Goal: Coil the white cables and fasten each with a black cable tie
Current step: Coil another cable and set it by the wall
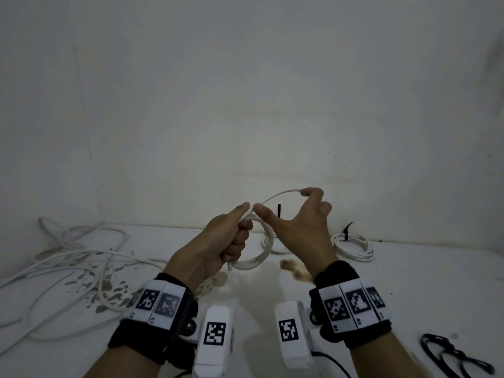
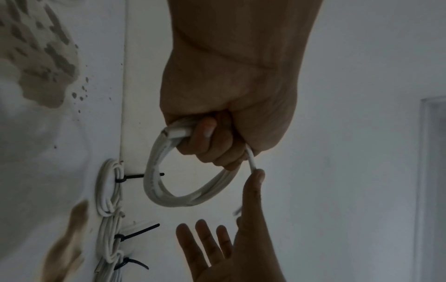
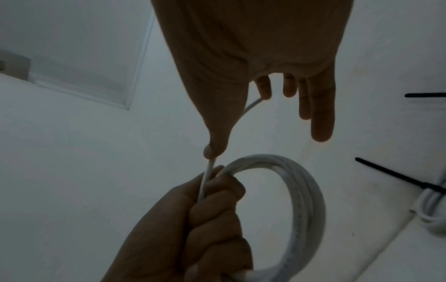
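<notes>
My left hand (image 1: 240, 227) grips a white cable coil (image 1: 261, 257) in its fist above the white table (image 1: 409, 290); the coil (image 2: 154, 181) hangs below the fingers. The cable's free tail (image 1: 275, 196) arcs up from that fist. My right hand (image 1: 281, 200) is spread wide, with the thumb tip (image 3: 210, 152) pressing the tail beside the left fist and the index fingertip (image 1: 306, 190) touching its end. Two finished coils lie behind, one (image 1: 351, 246) bound with a black cable tie (image 1: 347, 230), the other (image 1: 268, 246) half hidden by my right hand.
Loose white cables (image 1: 68, 257) sprawl over the table's left side. Spare black cable ties (image 1: 450, 356) lie at the front right. Brown stains (image 1: 294, 268) mark the table's middle. A white wall (image 1: 245, 105) stands close behind.
</notes>
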`<state>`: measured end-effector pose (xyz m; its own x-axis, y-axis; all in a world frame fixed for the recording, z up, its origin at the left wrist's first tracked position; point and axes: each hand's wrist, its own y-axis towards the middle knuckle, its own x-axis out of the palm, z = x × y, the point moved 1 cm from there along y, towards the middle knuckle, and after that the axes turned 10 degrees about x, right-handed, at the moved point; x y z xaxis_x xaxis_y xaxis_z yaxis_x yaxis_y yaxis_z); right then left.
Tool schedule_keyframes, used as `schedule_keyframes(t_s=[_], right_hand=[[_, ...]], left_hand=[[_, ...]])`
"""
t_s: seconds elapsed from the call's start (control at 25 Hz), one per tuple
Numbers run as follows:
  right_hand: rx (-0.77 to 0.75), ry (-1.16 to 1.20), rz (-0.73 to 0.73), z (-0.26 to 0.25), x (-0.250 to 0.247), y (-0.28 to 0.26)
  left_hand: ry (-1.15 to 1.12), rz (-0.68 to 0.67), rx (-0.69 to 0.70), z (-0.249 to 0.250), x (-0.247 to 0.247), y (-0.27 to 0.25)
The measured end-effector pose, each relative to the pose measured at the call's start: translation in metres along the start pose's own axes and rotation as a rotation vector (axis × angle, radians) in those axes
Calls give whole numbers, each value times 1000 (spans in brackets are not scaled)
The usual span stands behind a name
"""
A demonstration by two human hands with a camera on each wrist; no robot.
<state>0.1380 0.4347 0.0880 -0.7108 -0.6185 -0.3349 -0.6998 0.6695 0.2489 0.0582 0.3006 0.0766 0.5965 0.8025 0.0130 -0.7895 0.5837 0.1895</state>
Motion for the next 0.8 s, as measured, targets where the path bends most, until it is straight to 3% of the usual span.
schedule_keyframes(t_s=[0.16, 0.32, 0.48, 0.6, 0.72, 0.8], right_hand=[[-153, -117, 9, 4, -11, 8], [-235, -230, -100, 3, -22, 12], [-33, -78, -477, -5, -31, 3], [-65, 49, -617, -13, -33, -6], [-68, 141, -547, -17, -19, -11], [-149, 20, -388, -14, -4, -10]], left_hand=[[-73, 10, -17, 6, -11, -1], [-36, -9, -16, 10, -15, -5], [4, 47, -4, 9, -16, -3], [3, 66, -9, 8, -16, -2], [-19, 51, -7, 8, -11, -3], [-47, 45, 2, 10, -9, -3]])
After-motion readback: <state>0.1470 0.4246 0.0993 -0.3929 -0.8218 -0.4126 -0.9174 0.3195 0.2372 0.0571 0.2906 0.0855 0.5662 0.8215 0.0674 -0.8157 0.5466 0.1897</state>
